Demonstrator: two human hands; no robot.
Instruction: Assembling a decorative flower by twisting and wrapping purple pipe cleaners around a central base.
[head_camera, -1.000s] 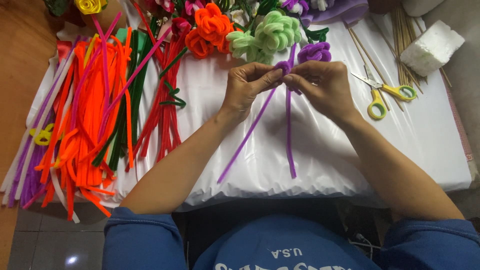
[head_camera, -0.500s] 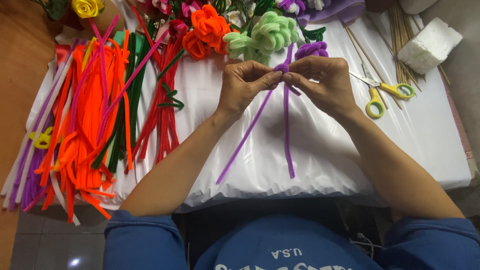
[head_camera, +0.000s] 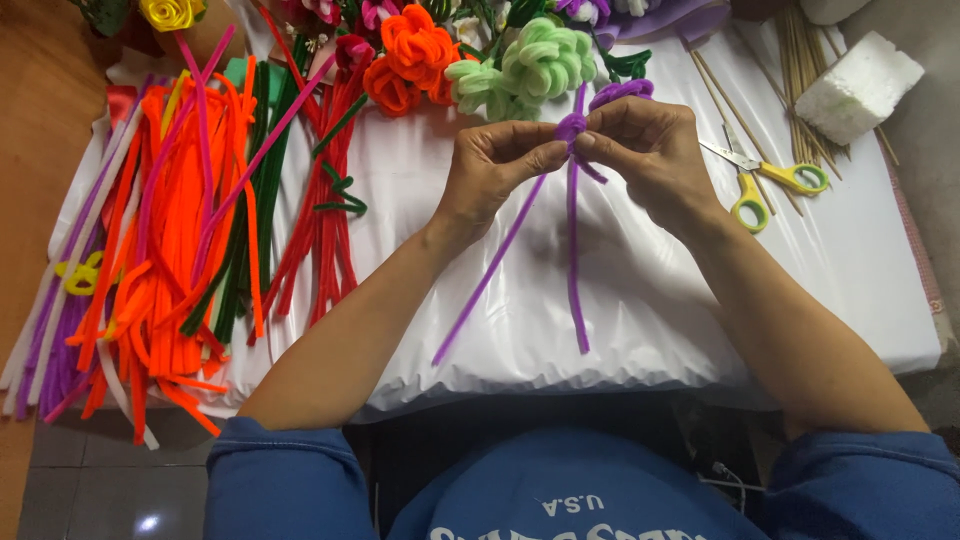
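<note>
Where the white-covered table (head_camera: 850, 260) carries a spread of loose coloured pipe cleaners (head_camera: 170, 250) at its left, the left hand (head_camera: 490, 170) and right hand (head_camera: 650, 150) meet above its middle, fingertips closed narrowly on purple pipe cleaners (head_camera: 572, 250), near yellow-handled scissors (head_camera: 770, 185).

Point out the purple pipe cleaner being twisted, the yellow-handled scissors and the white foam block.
Purple fuzzy pipe cleaner (head_camera: 573, 270), head view, on its straight hanging stem.
Yellow-handled metal scissors (head_camera: 792, 178), head view, on the upper handle loop.
White foam block (head_camera: 858, 88), head view, on its top face.
</note>
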